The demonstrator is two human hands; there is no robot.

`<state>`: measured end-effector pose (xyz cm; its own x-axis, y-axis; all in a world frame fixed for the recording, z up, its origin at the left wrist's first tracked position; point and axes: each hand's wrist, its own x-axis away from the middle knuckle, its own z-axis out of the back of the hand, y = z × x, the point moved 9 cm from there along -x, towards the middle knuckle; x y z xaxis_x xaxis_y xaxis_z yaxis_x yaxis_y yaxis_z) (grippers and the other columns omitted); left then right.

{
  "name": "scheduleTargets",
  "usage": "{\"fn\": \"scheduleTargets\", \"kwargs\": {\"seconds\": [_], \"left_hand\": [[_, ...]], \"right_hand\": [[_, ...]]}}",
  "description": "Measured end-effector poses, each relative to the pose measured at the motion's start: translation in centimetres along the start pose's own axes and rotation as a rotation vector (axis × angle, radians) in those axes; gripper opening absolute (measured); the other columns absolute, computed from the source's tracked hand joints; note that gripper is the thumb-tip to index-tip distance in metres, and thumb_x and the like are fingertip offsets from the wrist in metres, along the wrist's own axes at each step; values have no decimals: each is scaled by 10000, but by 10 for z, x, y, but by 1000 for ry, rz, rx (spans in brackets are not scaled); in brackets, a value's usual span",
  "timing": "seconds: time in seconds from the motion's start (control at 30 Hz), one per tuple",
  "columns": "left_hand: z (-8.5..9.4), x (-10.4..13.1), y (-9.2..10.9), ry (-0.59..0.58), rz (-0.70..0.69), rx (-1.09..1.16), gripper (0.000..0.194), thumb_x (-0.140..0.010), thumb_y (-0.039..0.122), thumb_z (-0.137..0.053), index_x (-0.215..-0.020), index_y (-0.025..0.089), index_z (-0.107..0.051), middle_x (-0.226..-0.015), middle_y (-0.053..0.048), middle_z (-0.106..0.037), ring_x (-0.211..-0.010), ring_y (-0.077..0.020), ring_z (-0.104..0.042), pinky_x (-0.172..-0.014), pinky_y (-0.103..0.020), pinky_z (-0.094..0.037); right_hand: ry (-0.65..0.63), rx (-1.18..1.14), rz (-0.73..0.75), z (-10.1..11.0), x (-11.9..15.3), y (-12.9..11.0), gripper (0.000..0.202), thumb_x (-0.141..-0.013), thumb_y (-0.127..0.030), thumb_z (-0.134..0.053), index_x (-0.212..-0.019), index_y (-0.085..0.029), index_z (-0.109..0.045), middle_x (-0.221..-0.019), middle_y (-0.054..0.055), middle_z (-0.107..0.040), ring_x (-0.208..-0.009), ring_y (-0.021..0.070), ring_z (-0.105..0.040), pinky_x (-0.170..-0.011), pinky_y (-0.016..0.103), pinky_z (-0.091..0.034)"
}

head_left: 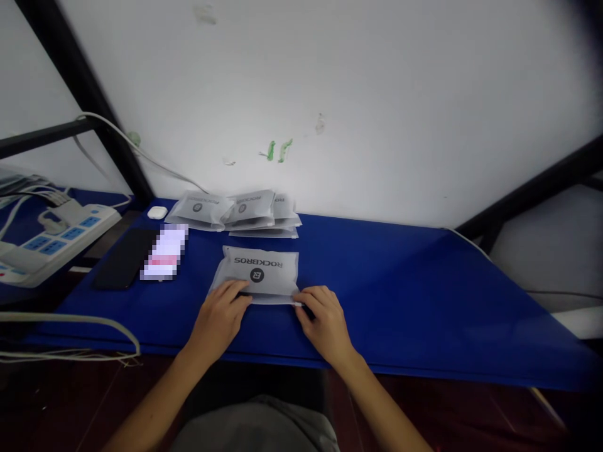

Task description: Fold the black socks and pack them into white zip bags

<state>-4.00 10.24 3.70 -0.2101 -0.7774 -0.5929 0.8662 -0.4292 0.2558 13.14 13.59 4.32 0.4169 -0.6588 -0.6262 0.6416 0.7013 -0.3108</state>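
Observation:
A frosted white zip bag (273, 282) with black ROCKBROS lettering and a round logo lies on the blue tabletop in front of me, its lettering upside down. My left hand (223, 314) grips the bag's near left corner, thumb and fingers pinched over the edge. At the near right corner, my right hand (321, 314) pinches the small white zip slider. Behind it, several similar bags (249, 210) lie overlapping against the wall. What the bag contains cannot be made out.
On the blue table (400, 282), a black phone (125, 258), a lit phone (164, 252) and a white earbud case (157, 213) lie at the left. Beyond the left edge are a white power strip (61, 242) and cables. Black metal bars frame both sides.

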Motion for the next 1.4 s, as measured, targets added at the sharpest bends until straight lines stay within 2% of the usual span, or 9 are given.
{"fn": "scheduleTargets", "kwargs": {"seconds": [0.13,0.27,0.37,0.53,0.77,0.93,1.1,1.4], "left_hand": [[2,-3,-3,-9,74,-57,199,-902,128,-493,-904,201,-679,-1054,-66,-672,-991,-224,-621,-827,-414,-564],[-9,-7,16,-52,15,-73,209,-914,153,-483,-987,203,-673,-961,-60,-679,-901,-199,-629,-771,-368,-559],[-14,-9,30,-38,-34,-91,219,-922,143,-462,-950,188,-675,-878,-49,-685,-813,-184,-625,-696,-326,-549],[-18,-14,30,-39,0,-99,224,-923,136,-459,-866,175,-672,-803,-37,-669,-747,-175,-613,-636,-303,-527],[-27,-29,43,-98,-70,-20,193,-940,234,-480,-1011,180,-650,-871,-37,-680,-797,-179,-614,-711,-321,-529],[-33,-35,52,-106,-121,3,224,-951,203,-444,-915,169,-662,-817,-33,-675,-739,-168,-604,-673,-307,-520],[-32,-36,53,-82,-138,44,206,-951,217,-455,-960,162,-654,-823,-33,-676,-755,-162,-605,-672,-294,-519],[-34,-32,56,-53,-138,57,200,-933,160,-456,-862,153,-643,-809,-38,-673,-745,-165,-599,-679,-303,-531]], "right_hand": [[25,-32,-12,1,1,3,113,-874,-176,-581,-800,-197,-664,-773,30,-665,-711,155,-575,-637,305,-431],[4,-66,-18,-3,2,5,142,-885,-159,-556,-832,-203,-680,-771,31,-677,-707,157,-589,-625,303,-459],[-9,-96,-24,-5,3,5,155,-889,-138,-535,-880,-198,-678,-789,39,-678,-726,164,-598,-643,306,-488],[0,-114,-50,-4,4,6,128,-887,-132,-540,-891,-186,-656,-814,47,-679,-757,174,-610,-680,320,-512],[11,-128,-24,-1,3,5,159,-889,-111,-528,-908,-189,-665,-848,52,-695,-773,171,-624,-686,317,-526],[16,-104,-15,-1,2,2,152,-896,-128,-522,-916,-191,-658,-841,49,-696,-769,171,-632,-697,317,-526],[8,-112,-26,-2,2,2,139,-900,-139,-515,-915,-185,-645,-839,54,-689,-768,173,-626,-697,323,-526],[-60,-157,-27,-5,1,1,183,-916,-140,-487,-933,-203,-658,-848,48,-694,-780,176,-621,-701,333,-523]]}}
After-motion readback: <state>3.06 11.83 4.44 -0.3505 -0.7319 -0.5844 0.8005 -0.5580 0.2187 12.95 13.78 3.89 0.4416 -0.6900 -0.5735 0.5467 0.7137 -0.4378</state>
